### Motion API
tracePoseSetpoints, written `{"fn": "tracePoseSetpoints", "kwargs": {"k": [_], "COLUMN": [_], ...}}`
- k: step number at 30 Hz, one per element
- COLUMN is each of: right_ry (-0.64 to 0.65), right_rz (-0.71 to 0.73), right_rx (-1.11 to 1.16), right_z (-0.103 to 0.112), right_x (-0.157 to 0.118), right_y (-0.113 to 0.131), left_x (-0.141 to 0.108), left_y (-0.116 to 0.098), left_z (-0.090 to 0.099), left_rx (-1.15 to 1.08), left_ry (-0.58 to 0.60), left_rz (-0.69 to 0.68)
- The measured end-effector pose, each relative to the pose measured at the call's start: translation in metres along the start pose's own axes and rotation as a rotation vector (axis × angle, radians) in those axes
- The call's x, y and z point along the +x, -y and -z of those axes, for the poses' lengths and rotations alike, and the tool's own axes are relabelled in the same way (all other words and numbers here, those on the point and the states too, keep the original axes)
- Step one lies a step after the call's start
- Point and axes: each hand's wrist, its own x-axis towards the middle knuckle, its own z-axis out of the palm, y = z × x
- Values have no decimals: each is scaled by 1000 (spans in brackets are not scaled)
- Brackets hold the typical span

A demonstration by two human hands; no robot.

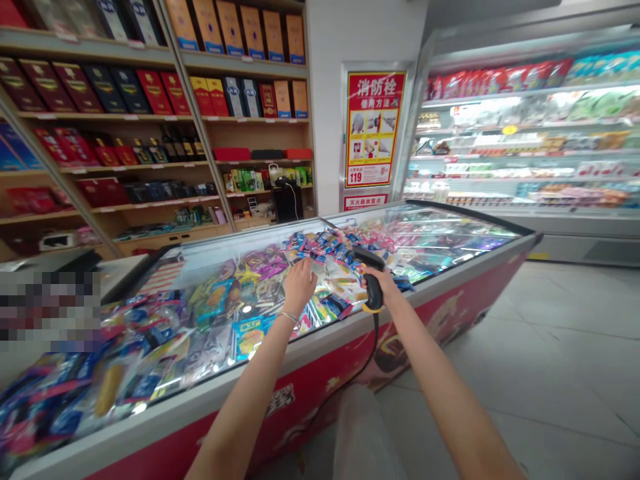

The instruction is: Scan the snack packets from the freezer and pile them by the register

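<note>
With the right hand [385, 281], grasping a black scanner [373, 293] by its handle, near the front edge of the chest freezer [445, 312]; with the left hand [299, 283], reaching to the snack packets [267, 263].
Seen with fingers wrapped around the scanner handle on the right – and with fingers pointing forward, a little bent, on the left; cannot tell if pinching a packet or only touching. Around the left wrist, wearing a thin bracelet [287, 316]. From the bottom of the scanner, hanging down by a black cable [376, 337] before the red freezer side. Spread over the freezer top, in blue, pink, purple and yellow wrappers – partly overlapping, around and beyond both hands.
</note>
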Motion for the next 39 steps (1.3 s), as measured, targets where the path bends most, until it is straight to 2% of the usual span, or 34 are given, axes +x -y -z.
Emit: {"fn": "tracePoseSetpoints", "kwargs": {"k": [5, 9, 13, 18, 23, 27, 34, 37, 39], "right_ry": [-76, -136, -142, -122, -119, -97, 45, 111, 146], "right_rz": [-12, -38, -75, -88, -59, -29, -61, -68, -96], "right_rx": [-5, -8, -19, -40, 6, 30, 27, 35, 10], "right_z": [27, 40, 43, 41, 36, 26, -13, -30, -35], "right_x": [14, 20, 21, 19, 21, 34, 48, 46, 45], "right_y": [-6, -18, -25, -24, -27, -33, -29, -33, -40], "left_x": [17, 16, 12, 15, 21, 22, 26, 27, 28], "left_y": [-13, -9, -2, -3, -3, 9, 35, 44, 47], "left_z": [-50, -77, -86, -83, -77, -71, -56, -54, -53], "left_rx": [-48, -118, -185, -268, -379, -417, -430, -458, -531], "left_ry": [182, 239, 291, 311, 233, 117, -170, -300, -338], "left_rz": [-10, -7, -42, -132, -53, -5, 159, 271, 368]}}
